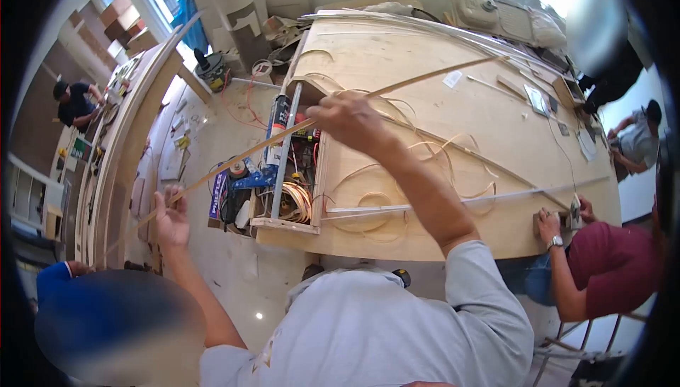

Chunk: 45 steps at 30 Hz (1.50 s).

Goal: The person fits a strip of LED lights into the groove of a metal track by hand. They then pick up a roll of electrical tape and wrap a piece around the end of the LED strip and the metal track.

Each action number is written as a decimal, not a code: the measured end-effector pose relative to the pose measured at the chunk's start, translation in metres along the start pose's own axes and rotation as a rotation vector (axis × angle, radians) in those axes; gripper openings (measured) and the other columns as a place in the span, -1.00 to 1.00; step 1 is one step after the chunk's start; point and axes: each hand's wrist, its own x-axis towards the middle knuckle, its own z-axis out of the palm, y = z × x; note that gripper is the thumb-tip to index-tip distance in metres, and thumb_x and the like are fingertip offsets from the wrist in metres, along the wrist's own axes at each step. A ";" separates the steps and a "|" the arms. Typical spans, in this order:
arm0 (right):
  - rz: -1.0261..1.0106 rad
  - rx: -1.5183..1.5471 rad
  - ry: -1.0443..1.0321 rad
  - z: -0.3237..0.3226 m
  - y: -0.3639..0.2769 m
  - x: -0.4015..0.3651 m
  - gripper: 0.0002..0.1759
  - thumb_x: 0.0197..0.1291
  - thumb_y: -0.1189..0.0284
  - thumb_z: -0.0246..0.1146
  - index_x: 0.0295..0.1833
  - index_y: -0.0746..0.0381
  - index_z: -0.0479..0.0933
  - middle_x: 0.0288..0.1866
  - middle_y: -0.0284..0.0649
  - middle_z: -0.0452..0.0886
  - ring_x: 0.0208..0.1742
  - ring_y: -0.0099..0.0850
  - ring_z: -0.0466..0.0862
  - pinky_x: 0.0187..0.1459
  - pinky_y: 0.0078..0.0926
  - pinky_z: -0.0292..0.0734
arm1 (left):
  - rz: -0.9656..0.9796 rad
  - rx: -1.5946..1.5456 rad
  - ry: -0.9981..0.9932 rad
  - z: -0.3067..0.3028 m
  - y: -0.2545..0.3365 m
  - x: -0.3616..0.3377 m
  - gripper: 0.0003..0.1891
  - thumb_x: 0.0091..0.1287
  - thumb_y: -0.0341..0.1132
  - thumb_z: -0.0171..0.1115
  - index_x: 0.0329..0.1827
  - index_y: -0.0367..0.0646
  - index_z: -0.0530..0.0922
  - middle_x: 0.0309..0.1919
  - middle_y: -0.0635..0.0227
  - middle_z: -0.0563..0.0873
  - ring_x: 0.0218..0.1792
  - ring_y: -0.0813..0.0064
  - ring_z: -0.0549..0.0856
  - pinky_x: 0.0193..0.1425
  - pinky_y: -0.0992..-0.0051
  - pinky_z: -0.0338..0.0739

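Observation:
A long, thin wooden strip (244,155) stretches slantwise across the view, from the far part of the workbench down to the lower left. My right hand (347,121) is closed around it above the open toolbox. Farther down its length, my left hand (172,220) has its palm up and its fingers loosely curled at the strip. Below the strip is the toolbox (287,225), with a sealant tube (278,121), a blue tool (256,177) and coiled copper-coloured wire (300,203) in it. Thin curled strips (368,167) lie on the workbench (397,242).
At the right, a co-worker in a maroon shirt (609,270) leans on the bench with both hands on a small tool. A person in a blue cap (113,316) is close at lower left. Long trim pieces (425,22) line the bench's far edge. Another bench (134,125) stands left.

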 end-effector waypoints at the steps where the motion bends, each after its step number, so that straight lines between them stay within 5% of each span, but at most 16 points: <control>1: 0.016 -0.024 0.006 0.008 -0.018 0.003 -0.84 0.13 0.27 0.26 -0.30 0.13 0.56 -0.47 -0.30 0.57 -0.37 -0.34 0.65 -0.26 -0.35 0.51 | -0.008 0.001 0.019 0.008 -0.010 0.014 -0.66 0.42 -0.16 0.13 0.00 -0.30 0.53 -0.09 0.17 0.70 -0.04 0.30 0.70 0.07 0.44 0.67; 6: 0.213 -0.039 -0.014 0.047 -0.094 0.020 -0.90 0.07 0.40 0.19 -0.35 0.20 0.54 -0.48 -0.24 0.56 -0.38 -0.34 0.67 -0.39 -0.35 0.53 | -0.122 -0.017 -0.077 0.034 -0.068 0.095 -0.69 0.44 -0.19 0.11 -0.06 -0.32 0.55 -0.11 0.16 0.71 -0.07 0.28 0.71 0.05 0.40 0.67; 11: 0.386 -0.153 0.037 0.042 -0.138 0.010 -0.85 0.06 0.39 0.19 -0.25 0.20 0.53 -0.39 -0.20 0.62 -0.26 -0.30 0.68 -0.27 -0.28 0.55 | -0.224 -0.162 -0.282 -0.002 -0.069 0.192 -0.75 0.45 -0.26 0.08 -0.13 -0.31 0.57 -0.18 0.15 0.72 -0.14 0.35 0.72 0.03 0.42 0.67; 16: 0.789 0.219 -0.097 -0.005 -0.159 -0.069 -0.80 0.26 0.30 0.13 -0.14 0.20 0.48 -0.37 -0.13 0.59 -0.31 -0.14 0.66 -0.25 -0.19 0.52 | -0.291 -0.218 -0.555 0.028 -0.050 0.260 -0.77 0.47 -0.32 0.04 -0.03 -0.31 0.53 -0.15 0.18 0.67 -0.18 0.43 0.67 0.01 0.46 0.65; 18: 0.995 0.195 -0.249 -0.028 -0.177 -0.101 -0.77 0.29 0.24 0.13 -0.20 0.20 0.48 -0.40 -0.10 0.58 -0.30 -0.08 0.63 -0.26 -0.15 0.50 | -0.365 -0.175 -0.615 0.063 -0.056 0.252 -0.75 0.48 -0.30 0.01 0.03 -0.30 0.51 -0.15 0.18 0.66 -0.16 0.43 0.65 0.03 0.45 0.64; 22: 1.159 0.200 -0.013 -0.026 -0.224 -0.165 -0.72 0.26 0.19 0.19 -0.29 0.20 0.49 -0.44 -0.08 0.57 -0.33 -0.05 0.61 -0.33 -0.16 0.47 | -0.353 0.142 -0.685 0.143 -0.094 0.165 -0.67 0.51 -0.24 -0.04 0.16 -0.30 0.45 -0.16 0.20 0.66 -0.13 0.40 0.64 0.07 0.42 0.60; 26: 1.313 0.139 0.079 -0.025 -0.262 -0.208 -0.66 0.24 0.14 0.22 -0.36 0.20 0.49 -0.47 -0.09 0.56 -0.39 -0.05 0.60 -0.39 -0.15 0.45 | -0.551 0.307 -0.936 0.175 -0.143 0.072 -0.59 0.52 -0.20 -0.05 0.28 -0.31 0.36 -0.09 0.11 0.68 -0.04 0.32 0.68 0.10 0.36 0.60; 36: 1.418 0.177 0.357 -0.043 -0.308 -0.272 -0.79 0.21 0.35 0.28 -0.09 0.20 0.60 -0.28 -0.07 0.65 -0.35 -0.10 0.64 -0.32 -0.30 0.55 | -0.587 0.237 -0.842 0.202 -0.213 -0.042 -0.66 0.52 -0.24 -0.04 0.16 -0.34 0.37 -0.10 0.08 0.65 -0.01 0.27 0.68 0.14 0.32 0.60; 40: 1.320 0.284 0.335 -0.041 -0.301 -0.291 -0.75 0.22 0.36 0.27 -0.01 0.20 0.56 -0.23 -0.06 0.65 -0.26 -0.08 0.66 -0.27 -0.24 0.56 | -0.417 0.004 -0.788 0.230 -0.215 -0.068 -0.65 0.54 -0.24 -0.10 0.20 -0.31 0.35 -0.25 0.25 0.59 -0.22 0.39 0.61 -0.01 0.37 0.56; 45: 1.201 0.419 0.303 -0.024 -0.282 -0.290 -0.74 0.26 0.36 0.21 0.03 0.20 0.49 -0.25 -0.02 0.63 -0.20 -0.02 0.65 -0.23 -0.16 0.54 | -0.170 -0.049 -0.780 0.272 -0.169 -0.065 -0.58 0.54 -0.15 -0.10 0.33 -0.22 0.31 -0.41 0.39 0.47 -0.49 0.68 0.41 -0.49 0.66 0.33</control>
